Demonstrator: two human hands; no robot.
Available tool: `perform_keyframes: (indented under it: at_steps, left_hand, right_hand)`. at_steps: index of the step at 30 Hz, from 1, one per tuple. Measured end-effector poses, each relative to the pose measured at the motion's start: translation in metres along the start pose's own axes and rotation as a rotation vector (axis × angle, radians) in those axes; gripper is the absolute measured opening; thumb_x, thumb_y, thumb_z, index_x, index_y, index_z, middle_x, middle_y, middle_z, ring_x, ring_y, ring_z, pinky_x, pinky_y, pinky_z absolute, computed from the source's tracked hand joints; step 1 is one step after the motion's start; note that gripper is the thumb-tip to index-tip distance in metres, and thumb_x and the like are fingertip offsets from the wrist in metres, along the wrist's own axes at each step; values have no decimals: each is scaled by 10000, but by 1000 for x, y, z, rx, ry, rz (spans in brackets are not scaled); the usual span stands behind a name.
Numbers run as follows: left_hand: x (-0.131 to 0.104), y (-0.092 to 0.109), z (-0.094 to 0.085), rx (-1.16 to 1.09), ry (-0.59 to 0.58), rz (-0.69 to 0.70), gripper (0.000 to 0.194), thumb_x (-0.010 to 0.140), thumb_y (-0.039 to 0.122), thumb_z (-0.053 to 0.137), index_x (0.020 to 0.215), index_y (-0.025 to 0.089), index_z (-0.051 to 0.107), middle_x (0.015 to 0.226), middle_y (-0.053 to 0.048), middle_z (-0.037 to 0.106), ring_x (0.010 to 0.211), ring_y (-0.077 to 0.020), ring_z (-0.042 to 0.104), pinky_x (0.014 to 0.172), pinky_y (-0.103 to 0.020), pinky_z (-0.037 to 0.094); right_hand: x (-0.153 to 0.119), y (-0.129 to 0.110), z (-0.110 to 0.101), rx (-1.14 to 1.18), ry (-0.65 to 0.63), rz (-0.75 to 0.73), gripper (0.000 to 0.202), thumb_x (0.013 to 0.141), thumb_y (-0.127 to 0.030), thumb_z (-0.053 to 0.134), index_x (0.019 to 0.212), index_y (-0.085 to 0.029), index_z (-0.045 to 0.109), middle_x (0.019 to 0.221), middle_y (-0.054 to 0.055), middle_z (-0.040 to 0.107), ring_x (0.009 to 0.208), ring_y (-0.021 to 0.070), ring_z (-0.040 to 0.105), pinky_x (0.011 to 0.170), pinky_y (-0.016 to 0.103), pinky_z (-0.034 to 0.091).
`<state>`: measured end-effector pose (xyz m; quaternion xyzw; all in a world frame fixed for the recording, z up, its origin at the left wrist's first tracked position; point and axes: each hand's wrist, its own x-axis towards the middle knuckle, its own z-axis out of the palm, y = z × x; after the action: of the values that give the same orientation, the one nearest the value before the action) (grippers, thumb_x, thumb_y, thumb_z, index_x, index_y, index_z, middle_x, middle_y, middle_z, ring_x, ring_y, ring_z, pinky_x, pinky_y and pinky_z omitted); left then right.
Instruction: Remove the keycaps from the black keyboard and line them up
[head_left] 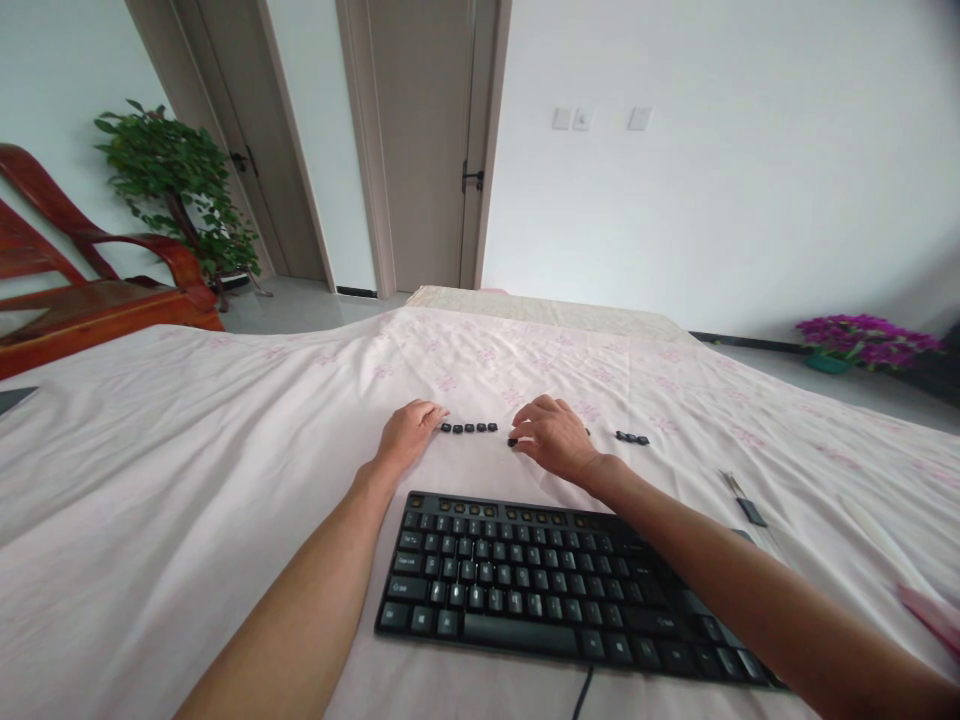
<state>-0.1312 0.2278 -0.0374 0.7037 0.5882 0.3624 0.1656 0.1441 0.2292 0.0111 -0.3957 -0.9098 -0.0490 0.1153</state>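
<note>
A row of several small black keycaps (469, 428) lies on the pale flowered cloth behind the black keyboard (517, 580). My left hand (411, 432) rests at the left end of this row, its fingers together by the first keycap; whether they grip anything is hidden. To the right of the row, my right hand (553, 436) has its thumb and fingers closed on a black keycap (512, 442) at the cloth. Farther right lie more keycaps (632, 438), close together. One more dark piece shows partly behind my right hand.
A puller tool with metal prongs and a dark handle (751, 512) lies right of the keyboard. The keyboard's cable (583, 694) runs toward me. Beyond the cloth stand a wooden chair (97, 300), a green plant (169, 165) and purple flowers (862, 338).
</note>
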Motion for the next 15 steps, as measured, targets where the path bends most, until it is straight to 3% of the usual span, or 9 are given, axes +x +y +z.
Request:
perform_keyframes:
  at_steps: [9,15]
  left_hand:
    - [0,1,0,3,-6,0,375,918,436,409,944,239,727,1003,-34,701,934,-185,618,801,-252,439]
    - [0,2,-1,-4,-11,-8,359,911,430,425,930,240,728,984,-35,703,920,-186,621,794,-251,442]
  right_hand:
    - [7,-3,5,-41,-5,-9,156,884,-276,611,844,-251,760,1072,32,706,1033,265,496,831,389,328]
    - [6,-1,6,-33,-16,-23,105,842,-274,660,897,-248,746,1088,29,702,1060,271,495,845,384,331]
